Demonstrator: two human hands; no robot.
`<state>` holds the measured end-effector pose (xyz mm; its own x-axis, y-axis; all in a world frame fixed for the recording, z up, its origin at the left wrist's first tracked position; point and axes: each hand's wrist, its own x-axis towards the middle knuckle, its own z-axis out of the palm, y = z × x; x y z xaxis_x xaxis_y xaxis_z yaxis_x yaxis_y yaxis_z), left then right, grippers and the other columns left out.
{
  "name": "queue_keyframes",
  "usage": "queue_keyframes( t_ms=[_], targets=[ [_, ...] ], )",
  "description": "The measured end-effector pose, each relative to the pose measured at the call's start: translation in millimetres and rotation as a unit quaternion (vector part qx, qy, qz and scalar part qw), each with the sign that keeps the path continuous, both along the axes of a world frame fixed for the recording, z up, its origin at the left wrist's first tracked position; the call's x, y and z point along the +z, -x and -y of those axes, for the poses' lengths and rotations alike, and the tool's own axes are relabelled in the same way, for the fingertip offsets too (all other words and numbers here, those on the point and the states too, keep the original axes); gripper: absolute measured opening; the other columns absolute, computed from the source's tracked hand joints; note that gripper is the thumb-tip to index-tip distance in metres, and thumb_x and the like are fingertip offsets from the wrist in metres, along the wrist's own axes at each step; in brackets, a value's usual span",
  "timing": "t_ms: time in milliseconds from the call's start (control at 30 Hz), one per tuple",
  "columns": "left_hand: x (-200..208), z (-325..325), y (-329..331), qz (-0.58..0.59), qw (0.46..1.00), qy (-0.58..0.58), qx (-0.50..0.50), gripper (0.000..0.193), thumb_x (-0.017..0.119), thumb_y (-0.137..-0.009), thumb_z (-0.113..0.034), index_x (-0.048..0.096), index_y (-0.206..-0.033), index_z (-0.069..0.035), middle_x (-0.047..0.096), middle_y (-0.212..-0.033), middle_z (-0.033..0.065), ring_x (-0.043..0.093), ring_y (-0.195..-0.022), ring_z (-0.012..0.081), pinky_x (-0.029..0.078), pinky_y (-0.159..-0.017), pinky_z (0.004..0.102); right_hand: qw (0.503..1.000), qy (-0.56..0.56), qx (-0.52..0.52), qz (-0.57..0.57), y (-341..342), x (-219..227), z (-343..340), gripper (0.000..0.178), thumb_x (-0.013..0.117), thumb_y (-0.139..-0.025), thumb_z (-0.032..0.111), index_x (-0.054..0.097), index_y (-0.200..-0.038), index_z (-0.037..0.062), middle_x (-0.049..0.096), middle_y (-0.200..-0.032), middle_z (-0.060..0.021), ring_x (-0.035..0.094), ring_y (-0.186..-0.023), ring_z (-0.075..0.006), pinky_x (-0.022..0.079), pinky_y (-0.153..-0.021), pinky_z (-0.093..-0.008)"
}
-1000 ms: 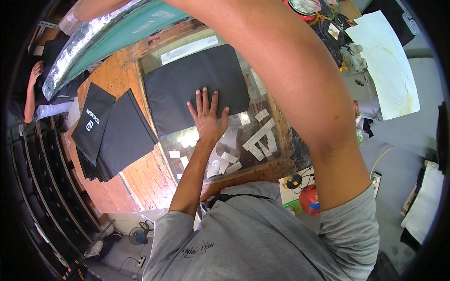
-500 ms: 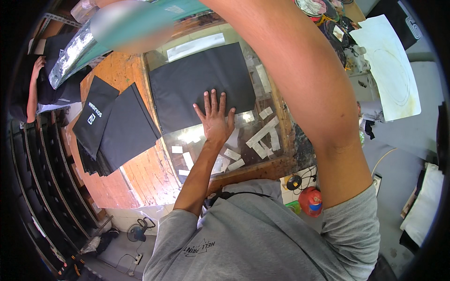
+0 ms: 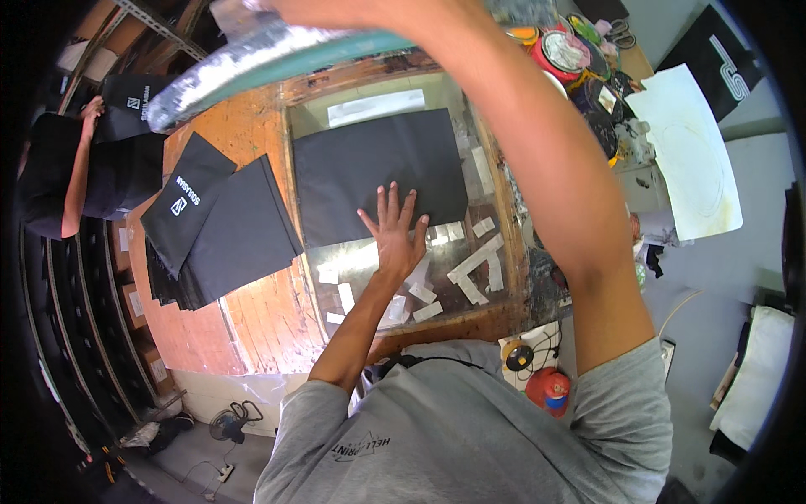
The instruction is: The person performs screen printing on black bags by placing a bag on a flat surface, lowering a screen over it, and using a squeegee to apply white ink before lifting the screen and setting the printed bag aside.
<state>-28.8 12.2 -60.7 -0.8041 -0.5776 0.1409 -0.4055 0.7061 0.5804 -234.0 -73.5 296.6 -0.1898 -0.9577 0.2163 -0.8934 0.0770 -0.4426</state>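
From where I stand, I see the person's left hand lying flat, palm down, over the near edge of a plain black rectangular sheet of fabric-like material. Its fingers are spread and pinch nothing. The sheet rests on a clear glass panel set in an orange-brown wooden surface, near a white rectangular strip at its far side. Small white pieces of tape are scattered on the panel, nearer to the person.

The right hand is at the far side, at a silver-edged frame with a green face, which is tilted above the surface. This hand is partly cut off, so I cannot tell how its fingers stand.

About the progress, I judge only from what lies here. In the pile of flat black pieces, left of the panel, the top one carries a white mark; the sheet under the left hand shows none on its visible side. So this sheet seems placed, but its marking appears not yet done. How many pieces are finished, I cannot tell.
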Motion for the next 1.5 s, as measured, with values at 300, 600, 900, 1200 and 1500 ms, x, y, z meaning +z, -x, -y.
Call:
queue_keyframes(
  t_ms=[300, 600, 900, 1200, 1500],
  targets=[
    [116.8, -19.1, -98.7, -0.429, 0.576, -0.676, 0.167, 0.051, 0.071, -0.098, -0.038, 0.049, -0.135, -0.01, 0.051, -0.135, 0.0111, 0.049, -0.135, 0.0302, 0.039, -0.115, 0.056, 0.992, 0.086, -0.083, -0.05, -104.6, -200.0, -104.1, 0.066, 0.076, -0.08, 0.006, 0.059, -0.143, 0.0148, 0.055, -0.093, -0.0088, 0.053, -0.091, -0.0266, 0.034, -0.083, -0.0442],
    [31.8, -16.7, -99.5, -0.285, 0.458, -0.771, 0.338, 0.037, 0.069, -0.099, -0.035, 0.053, -0.122, -0.011, 0.052, -0.117, 0.0091, 0.054, -0.121, 0.029, 0.047, -0.099, 0.052, 0.977, 0.067, -0.132, -0.153, -1.8, -314.8, 10.3, 0.072, 0.063, -0.077, -0.012, 0.059, -0.143, 0.0188, 0.055, -0.098, -0.0106, 0.052, -0.098, -0.0285, 0.037, -0.086, -0.0434],
    [40.1, -23.3, -100.7, -0.268, 0.498, -0.747, 0.349, 0.028, 0.066, -0.101, -0.029, 0.052, -0.117, -0.011, 0.056, -0.114, 0.0066, 0.054, -0.122, 0.0269, 0.046, -0.098, 0.0502, 0.986, -0.005, -0.086, -0.145, -25.1, -323.7, 18.3, 0.071, 0.062, -0.079, -0.01, 0.058, -0.143, 0.0204, 0.059, -0.099, -0.0105, 0.055, -0.099, -0.0283, 0.036, -0.086, -0.0443],
    [36.5, -24.1, -96.7, -0.265, 0.513, -0.734, 0.358, 0.033, 0.064, -0.101, -0.026, 0.05, -0.123, -0.005, 0.048, -0.121, 0.009, 0.047, -0.129, 0.0266, 0.039, -0.105, 0.0557, 0.994, -0.028, -0.069, -0.085, -155.4, -284.9, -140.8, 0.076, 0.059, -0.083, -0.005, 0.049, -0.155, 0.0182, 0.053, -0.098, -0.0104, 0.051, -0.096, -0.0298, 0.033, -0.085, -0.0449],
    [7.5, -20.9, -96.6, -0.286, 0.479, -0.733, 0.39, 0.05, 0.068, -0.097, -0.029, 0.053, -0.135, 0.0, 0.052, -0.122, 0.0131, 0.053, -0.124, 0.0295, 0.034, -0.108, 0.0622, 0.993, -0.034, -0.081, -0.08, -139.0, -311.2, -132.7, 0.068, 0.059, -0.088, 0.002, 0.05, -0.153, 0.0174, 0.053, -0.091, -0.009, 0.053, -0.092, -0.0277, 0.036, -0.083, -0.0472]
  ],
)
